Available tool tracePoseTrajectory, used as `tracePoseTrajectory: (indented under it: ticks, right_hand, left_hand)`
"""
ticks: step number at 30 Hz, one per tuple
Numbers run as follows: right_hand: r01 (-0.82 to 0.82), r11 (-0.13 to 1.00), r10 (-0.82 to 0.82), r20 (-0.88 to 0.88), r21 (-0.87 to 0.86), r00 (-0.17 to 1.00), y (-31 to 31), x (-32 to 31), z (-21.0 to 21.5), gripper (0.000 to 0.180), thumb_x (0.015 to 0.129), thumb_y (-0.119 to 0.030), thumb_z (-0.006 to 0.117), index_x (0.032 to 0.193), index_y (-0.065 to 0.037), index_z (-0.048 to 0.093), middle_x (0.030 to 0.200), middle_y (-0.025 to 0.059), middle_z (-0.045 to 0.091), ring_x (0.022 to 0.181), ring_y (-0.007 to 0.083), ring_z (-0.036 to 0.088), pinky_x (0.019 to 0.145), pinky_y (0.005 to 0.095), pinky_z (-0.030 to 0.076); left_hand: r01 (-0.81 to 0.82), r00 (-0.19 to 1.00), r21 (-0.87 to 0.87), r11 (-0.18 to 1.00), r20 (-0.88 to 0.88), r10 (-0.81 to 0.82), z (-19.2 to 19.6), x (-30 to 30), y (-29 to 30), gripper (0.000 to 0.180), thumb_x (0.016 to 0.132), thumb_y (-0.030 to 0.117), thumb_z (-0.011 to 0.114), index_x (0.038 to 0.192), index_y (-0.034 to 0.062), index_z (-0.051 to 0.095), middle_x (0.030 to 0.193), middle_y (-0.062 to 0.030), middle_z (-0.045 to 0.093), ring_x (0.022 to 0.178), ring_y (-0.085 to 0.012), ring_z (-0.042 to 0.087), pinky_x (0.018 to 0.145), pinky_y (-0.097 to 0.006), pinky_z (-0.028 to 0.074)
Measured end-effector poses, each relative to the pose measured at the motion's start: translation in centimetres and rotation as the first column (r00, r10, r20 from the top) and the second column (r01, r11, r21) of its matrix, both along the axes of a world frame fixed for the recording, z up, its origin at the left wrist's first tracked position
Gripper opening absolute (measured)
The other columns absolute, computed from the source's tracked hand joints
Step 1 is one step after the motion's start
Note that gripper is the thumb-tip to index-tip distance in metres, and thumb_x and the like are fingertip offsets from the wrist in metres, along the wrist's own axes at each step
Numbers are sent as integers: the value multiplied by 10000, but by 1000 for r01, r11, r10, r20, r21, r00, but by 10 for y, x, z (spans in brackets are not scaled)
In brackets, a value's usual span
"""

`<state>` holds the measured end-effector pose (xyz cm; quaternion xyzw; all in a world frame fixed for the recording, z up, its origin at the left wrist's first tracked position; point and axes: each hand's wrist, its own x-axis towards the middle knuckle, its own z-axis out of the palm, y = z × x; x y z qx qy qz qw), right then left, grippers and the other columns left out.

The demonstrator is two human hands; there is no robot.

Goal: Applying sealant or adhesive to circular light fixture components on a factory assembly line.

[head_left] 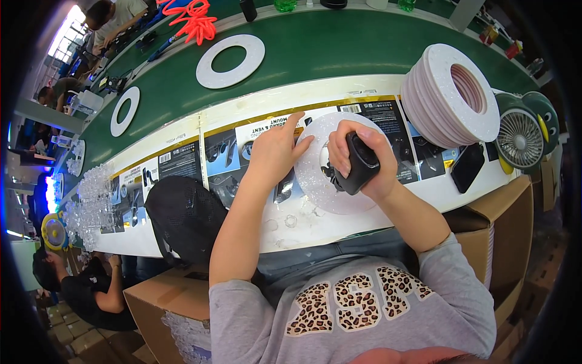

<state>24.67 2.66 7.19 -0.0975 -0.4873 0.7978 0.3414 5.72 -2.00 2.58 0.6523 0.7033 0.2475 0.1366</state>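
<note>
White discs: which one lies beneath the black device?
The single disc on the white table, under the right hand; others lie on the green surface or in the stack.

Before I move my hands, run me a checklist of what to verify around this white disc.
1. Right hand grips the black handheld object: ok.
2. Black object's underside flat on the white disc: cannot tell, hidden from this view.
3. Left hand clear of the black object: ok, a gap shows.
4. Stack of white rings clear of the disc: ok, standing to its right.
5. Phone well back from the worktop edge: not ok, lies close to it.
</note>
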Motion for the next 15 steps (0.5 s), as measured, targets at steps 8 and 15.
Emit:
tracePoseTrajectory:
  ticks: [8, 15]
  right_hand:
    - [-10, 1000, 10, 24, 4, 1000, 0, 0, 1, 406, 958, -395, 397, 742, -54, 442, 590, 42, 451, 544, 109, 426, 555, 231, 363]
    - [-24, 1000, 25, 66, -5, 998, 0, -1, 0, 392, 954, -377, 389, 739, -54, 443, 595, 45, 454, 542, 113, 428, 548, 233, 363]
  left_hand:
    - [8, 999, -35, 999, -46, -9, 4, 0, 0, 516, 867, 363, 680, 1289, 96, 549, 702, -89, 651, 676, -281, 652, 635, -387, 517]
    - [12, 999, -39, 999, -49, -14, 6, 1, 0, 510, 871, 361, 678, 1286, 95, 549, 699, -88, 649, 680, -281, 650, 634, -387, 515]
